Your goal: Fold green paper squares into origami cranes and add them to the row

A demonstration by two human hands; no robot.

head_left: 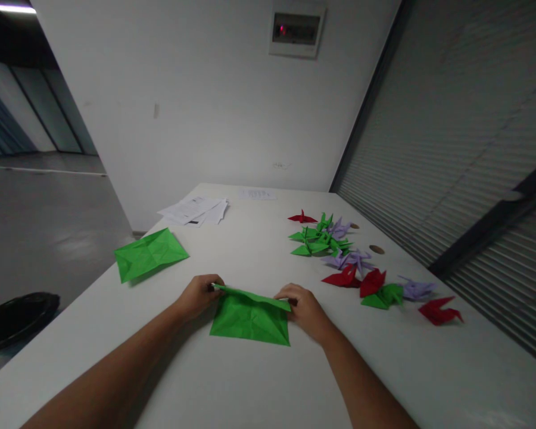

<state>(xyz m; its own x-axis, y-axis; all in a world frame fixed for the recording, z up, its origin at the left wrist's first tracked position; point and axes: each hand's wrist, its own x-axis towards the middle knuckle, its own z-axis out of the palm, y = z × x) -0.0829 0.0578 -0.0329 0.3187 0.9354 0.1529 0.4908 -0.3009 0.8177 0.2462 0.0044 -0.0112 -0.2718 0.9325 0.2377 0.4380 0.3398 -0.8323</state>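
Note:
A creased sheet of green paper (pixel 252 320) lies on the white table in front of me, its far edge raised and folded over in a narrow strip. My left hand (pixel 201 296) pinches the left end of that fold between thumb and fingers. At the right end, my right hand (pixel 304 310) grips the same fold, fingers closed on it. The near edge of the sheet rests toward me. Some fingertips are hidden behind the paper.
Another creased green sheet (pixel 152 255) lies at the table's left edge. Printed papers (pixel 194 210) are farther back. Folded paper cranes in green (pixel 319 241), red (pixel 441 311) and purple (pixel 417 289) spread along the right side. A black bin (pixel 20 319) stands on the floor at left.

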